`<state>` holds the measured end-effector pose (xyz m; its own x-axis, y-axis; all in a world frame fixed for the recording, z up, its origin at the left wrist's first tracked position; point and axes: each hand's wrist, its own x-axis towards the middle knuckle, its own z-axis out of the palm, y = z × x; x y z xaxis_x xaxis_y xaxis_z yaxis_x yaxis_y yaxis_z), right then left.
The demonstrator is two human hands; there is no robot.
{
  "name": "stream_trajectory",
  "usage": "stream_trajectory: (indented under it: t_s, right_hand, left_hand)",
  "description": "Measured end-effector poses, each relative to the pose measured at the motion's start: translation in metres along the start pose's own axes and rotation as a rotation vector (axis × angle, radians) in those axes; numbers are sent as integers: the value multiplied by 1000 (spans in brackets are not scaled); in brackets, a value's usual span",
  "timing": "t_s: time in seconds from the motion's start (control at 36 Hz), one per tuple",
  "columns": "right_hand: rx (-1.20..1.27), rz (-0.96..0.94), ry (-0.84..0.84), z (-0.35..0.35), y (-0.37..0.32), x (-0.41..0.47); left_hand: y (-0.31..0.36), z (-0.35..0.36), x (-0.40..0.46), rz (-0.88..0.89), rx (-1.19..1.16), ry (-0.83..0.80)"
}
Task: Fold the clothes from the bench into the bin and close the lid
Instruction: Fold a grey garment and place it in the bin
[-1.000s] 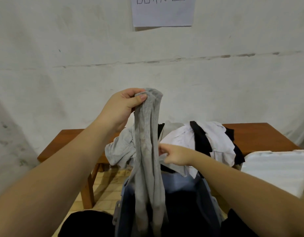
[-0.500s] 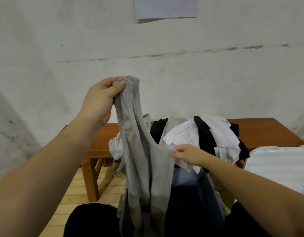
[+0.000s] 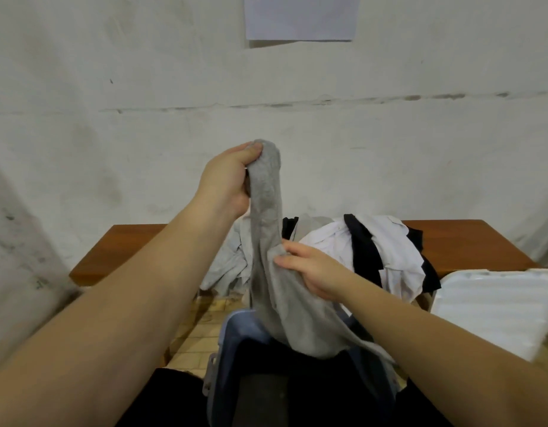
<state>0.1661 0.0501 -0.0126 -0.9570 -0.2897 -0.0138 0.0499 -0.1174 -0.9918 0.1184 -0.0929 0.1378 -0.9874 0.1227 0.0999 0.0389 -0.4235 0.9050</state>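
Left hand (image 3: 228, 177) clamps the grey garment (image 3: 266, 241) top high over the bin (image 3: 229, 334), right hand (image 3: 312, 269) pinches its side edge; best spread it flat before folding, pile (image 3: 389, 251) waits mid-bench (image 3: 134, 241), lid (image 3: 494, 306) off.

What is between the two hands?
In the head view, a stretch of the grey garment runs from the left hand down to the right hand.

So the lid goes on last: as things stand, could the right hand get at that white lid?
Probably not yet. The right hand is pinching the gray garment that the left hand holds up. The white lid lies uncovered beside that arm, so once freed, it looks reachable.
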Motion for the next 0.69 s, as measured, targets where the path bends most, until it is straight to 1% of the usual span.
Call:
stream_trajectory:
  t_s: [0.06, 0.11, 0.17, 0.22, 0.28, 0.33, 0.39, 0.47, 0.5, 0.56, 0.69]
  right_hand:
    - [-28, 43, 19, 8, 3, 0]
    - [-22, 67, 36, 10, 6, -1]
    - [31, 53, 80, 7, 8, -2]
    - [122, 33, 126, 2, 4, -4]
    - [204, 17, 168, -6, -3, -6]
    - [274, -8, 203, -16, -11, -7]
    - [346, -24, 233, -24, -18, -6]
    - [400, -41, 300, -31, -27, -6]
    - [423, -43, 307, -32, -30, -7]
    - [471, -47, 313, -33, -32, -6]
    - [557, 13, 313, -29, -38, -4]
  left_hand:
    - [-6, 9, 0, -58, -33, -28]
    - [-15, 11, 4, -75, -26, -44]
    - [-26, 7, 8, -78, 10, -63]
    - [-39, -2, 9, -117, 63, -86]
    - [-56, -17, 9, -176, 202, -88]
    - [-74, -33, 1, -206, 426, -88]
    - [-98, -56, -10, -239, 591, -128]
    - [-126, -78, -30, -319, 687, -295]
    - [-133, -82, -35, -331, 681, -314]
    - [-148, -88, -40, -324, 674, -275]
    - [-161, -87, -41, -202, 697, -114]
